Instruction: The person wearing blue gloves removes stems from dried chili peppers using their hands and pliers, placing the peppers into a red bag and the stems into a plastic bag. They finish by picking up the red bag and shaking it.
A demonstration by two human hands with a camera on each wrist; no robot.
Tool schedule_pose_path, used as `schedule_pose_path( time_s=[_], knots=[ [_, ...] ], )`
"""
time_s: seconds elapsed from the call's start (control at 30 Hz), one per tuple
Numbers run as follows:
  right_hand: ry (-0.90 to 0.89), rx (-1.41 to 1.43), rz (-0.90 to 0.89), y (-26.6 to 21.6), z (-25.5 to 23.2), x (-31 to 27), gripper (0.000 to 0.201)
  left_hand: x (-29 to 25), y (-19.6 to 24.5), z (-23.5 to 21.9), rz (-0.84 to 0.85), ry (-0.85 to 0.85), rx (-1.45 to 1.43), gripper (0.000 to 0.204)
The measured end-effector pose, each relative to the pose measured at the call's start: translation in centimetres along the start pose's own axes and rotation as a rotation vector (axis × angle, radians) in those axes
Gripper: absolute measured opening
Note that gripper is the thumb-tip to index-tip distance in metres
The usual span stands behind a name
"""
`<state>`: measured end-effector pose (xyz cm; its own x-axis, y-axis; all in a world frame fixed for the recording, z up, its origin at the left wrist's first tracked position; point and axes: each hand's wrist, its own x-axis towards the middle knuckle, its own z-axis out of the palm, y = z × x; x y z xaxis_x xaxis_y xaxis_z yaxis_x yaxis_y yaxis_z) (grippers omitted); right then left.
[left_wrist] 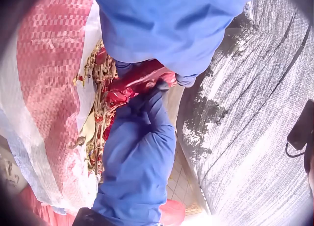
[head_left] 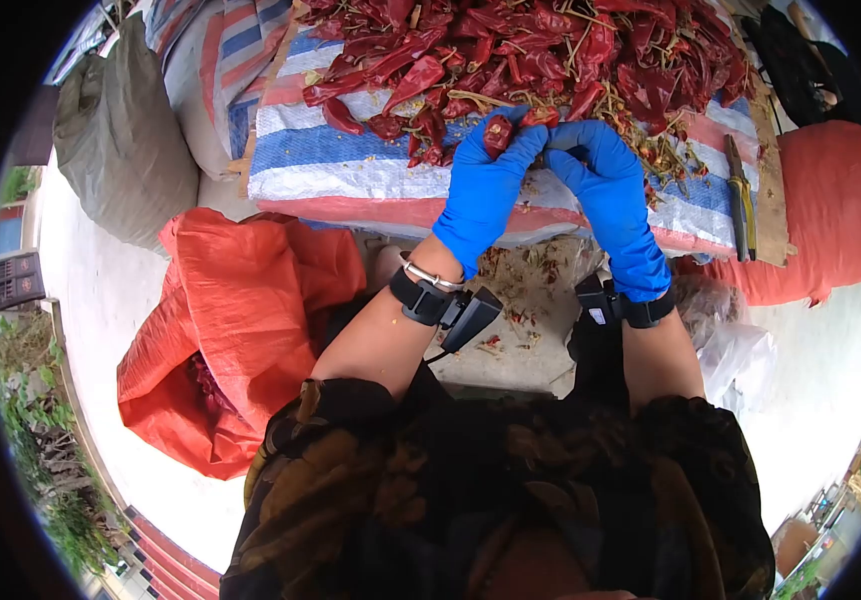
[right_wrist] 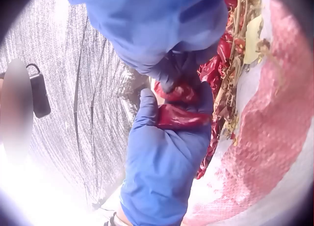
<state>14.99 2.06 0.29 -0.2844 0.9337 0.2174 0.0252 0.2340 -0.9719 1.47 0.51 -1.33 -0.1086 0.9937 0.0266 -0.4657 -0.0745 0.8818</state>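
Both hands wear blue gloves and meet at the near edge of a pile of dried red chili peppers (head_left: 550, 60). The left hand (head_left: 485, 190) holds one dried chili pepper (right_wrist: 181, 117) across its palm, under the curled fingers and thumb. A second dried chili pepper (right_wrist: 179, 92) lies between the two hands, at the left fingers. The right hand (head_left: 605, 185) pinches this second pepper with thumb and fingertips; its other fingers are bent. In the left wrist view, the back of the left hand covers part of the peppers.
The pile lies on a striped woven sheet (head_left: 350, 180) over a raised board. Dry stems (head_left: 665, 160) are scattered at its right. Scissors-like cutters (head_left: 738, 200) lie on the right edge. An open red sack (head_left: 235, 300) stands at left, a full red sack (head_left: 840, 210) at right.
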Motion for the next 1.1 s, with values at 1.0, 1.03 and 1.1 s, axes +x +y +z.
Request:
schedule_pose_path(
  time_s=[1.0, 1.03, 1.1],
  knots=[
    [-1.025, -0.5, 0.233, -10.4, 5.1, -11.5, 0.041, -3.2, 12.7, 6.0, 0.282, 0.112, -0.137, 0.019],
    [-0.949, -0.248, 0.103, -9.4, 6.7, -13.3, 0.039, -3.5, 13.9, 6.9, 0.275, 0.12, -0.149, 0.018],
    [-0.855, 0.008, -0.032, -8.7, 9.1, -15.3, 0.038, -3.6, 15.2, 8.4, 0.316, 0.127, -0.198, 0.017]
  ],
)
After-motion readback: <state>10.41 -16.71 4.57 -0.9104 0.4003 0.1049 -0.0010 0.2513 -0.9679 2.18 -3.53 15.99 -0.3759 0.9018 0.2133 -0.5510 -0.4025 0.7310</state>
